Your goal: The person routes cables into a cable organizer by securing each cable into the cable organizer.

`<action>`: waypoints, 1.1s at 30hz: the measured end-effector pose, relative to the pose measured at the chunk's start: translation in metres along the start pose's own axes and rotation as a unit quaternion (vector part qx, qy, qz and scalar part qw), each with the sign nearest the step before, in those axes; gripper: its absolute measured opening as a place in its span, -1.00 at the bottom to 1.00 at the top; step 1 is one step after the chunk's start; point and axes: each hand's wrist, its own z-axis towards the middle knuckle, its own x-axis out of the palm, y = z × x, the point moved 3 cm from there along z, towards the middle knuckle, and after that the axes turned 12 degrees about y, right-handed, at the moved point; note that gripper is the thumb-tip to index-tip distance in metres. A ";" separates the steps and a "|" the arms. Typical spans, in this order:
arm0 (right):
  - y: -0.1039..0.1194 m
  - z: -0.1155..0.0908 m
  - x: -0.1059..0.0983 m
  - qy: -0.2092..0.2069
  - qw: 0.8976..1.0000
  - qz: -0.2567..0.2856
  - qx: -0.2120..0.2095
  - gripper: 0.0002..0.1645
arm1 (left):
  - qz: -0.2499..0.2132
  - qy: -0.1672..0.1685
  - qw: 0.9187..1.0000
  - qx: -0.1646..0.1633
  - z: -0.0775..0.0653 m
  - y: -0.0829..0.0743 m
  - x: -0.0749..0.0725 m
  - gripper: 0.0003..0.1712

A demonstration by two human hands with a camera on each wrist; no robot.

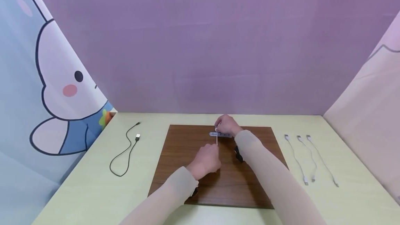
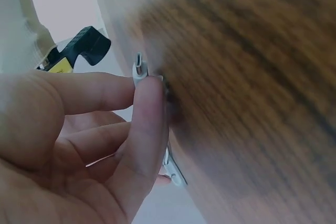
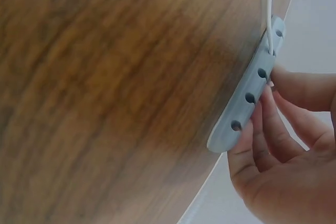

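My left hand (image 1: 205, 160) pinches a white charging cable (image 1: 217, 139) by its USB-C plug (image 2: 139, 67) between thumb and index finger, metal tip exposed. From there the cable runs taut, away from me, to a pale grey cable clip strip (image 3: 242, 108) with several slots, near the far edge of the brown wooden board (image 1: 181, 155). In the right wrist view the cable sits in a slot near one end of the strip. My right hand (image 1: 227, 125) is just behind the strip, curled fingers pinching the cable's far part; its other end is mostly hidden.
Three white USB cables (image 1: 295, 157) lie side by side on the pale table (image 1: 343, 155), right of the board. A black USB cable (image 1: 128, 148) lies looped at the left. A purple curtain (image 1: 200, 51) hangs behind the table.
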 end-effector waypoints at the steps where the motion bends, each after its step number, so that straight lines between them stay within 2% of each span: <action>1: 0.000 -0.001 0.000 0.000 1.000 -0.003 0.001 -0.74 | 0.002 -0.001 1.000 0.000 0.000 0.000 0.000 -0.87; 6: 0.000 -0.004 0.001 -0.006 1.000 0.004 0.007 -0.77 | -0.004 0.007 1.000 -0.009 -0.001 0.001 0.002 -0.85; 11: 0.003 -0.006 0.001 -0.013 1.000 -0.009 -0.006 -0.79 | 0.008 0.008 1.000 -0.010 -0.003 -0.001 0.002 -0.84; 18: 0.001 -0.004 -0.001 -0.018 0.999 -0.050 -0.002 -0.75 | 0.071 0.004 0.997 0.001 0.000 -0.006 0.001 -0.84; 23: 0.002 -0.004 -0.002 -0.017 0.998 -0.067 -0.006 -0.68 | 0.093 -0.003 0.996 0.004 0.001 -0.007 0.000 -0.85; 33: 0.008 -0.032 -0.017 -0.005 0.999 -0.043 -0.014 -0.62 | 0.108 0.001 0.994 -0.002 0.002 -0.008 0.002 -0.87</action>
